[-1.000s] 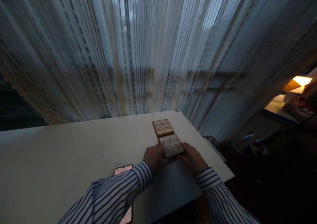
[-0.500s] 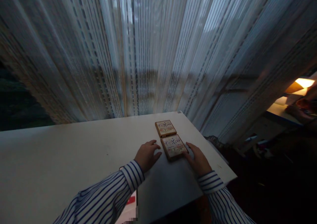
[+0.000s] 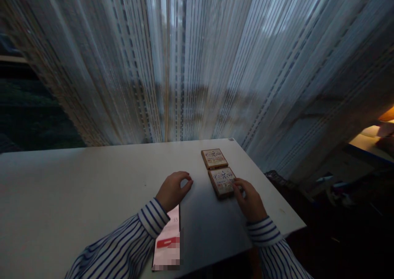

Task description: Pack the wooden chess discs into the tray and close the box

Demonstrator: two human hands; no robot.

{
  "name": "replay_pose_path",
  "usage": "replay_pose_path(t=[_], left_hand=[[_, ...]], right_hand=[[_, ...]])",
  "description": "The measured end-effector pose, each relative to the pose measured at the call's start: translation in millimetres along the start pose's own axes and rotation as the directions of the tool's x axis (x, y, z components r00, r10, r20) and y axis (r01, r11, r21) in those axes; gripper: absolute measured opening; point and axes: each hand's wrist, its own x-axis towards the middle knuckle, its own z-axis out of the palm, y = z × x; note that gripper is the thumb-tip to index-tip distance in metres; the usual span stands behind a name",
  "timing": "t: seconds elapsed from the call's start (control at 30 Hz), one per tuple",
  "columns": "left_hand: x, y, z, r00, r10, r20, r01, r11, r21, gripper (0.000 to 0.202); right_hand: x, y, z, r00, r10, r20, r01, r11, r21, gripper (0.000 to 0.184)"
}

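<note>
Two small square wooden boxes with printed lids lie end to end on the white table (image 3: 76, 180): the far box (image 3: 214, 158) and the near box (image 3: 223, 181). My right hand (image 3: 250, 200) rests beside the near box, its fingertips touching the box's right edge and lid. Apart from the boxes to the left, my left hand (image 3: 172, 189) hovers over the table with fingers loosely curled and nothing in them. Both arms wear blue-striped white sleeves.
A phone (image 3: 168, 243) with a lit screen lies near the table's front edge, under my left forearm. Sheer striped curtains (image 3: 191, 65) hang behind the table. The table's right edge drops off to a dark floor. A lit surface (image 3: 372, 139) shows far right.
My left hand has let go of the near box and drawn back to the left, curling its fingers. The right hand stays at the box's right edge. The phone screen has lit up.
</note>
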Motion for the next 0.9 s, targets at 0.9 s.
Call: replay_pose_path(t=[0.9], left_hand=[[-58, -51, -15.3, 0.962, -0.235, -0.135, 0.222, 0.969, -0.105, 0.035]], right_hand=[[-4, -41, 18, 0.993, -0.11, -0.053, 0.114, 0.99, 0.079, 0.021]])
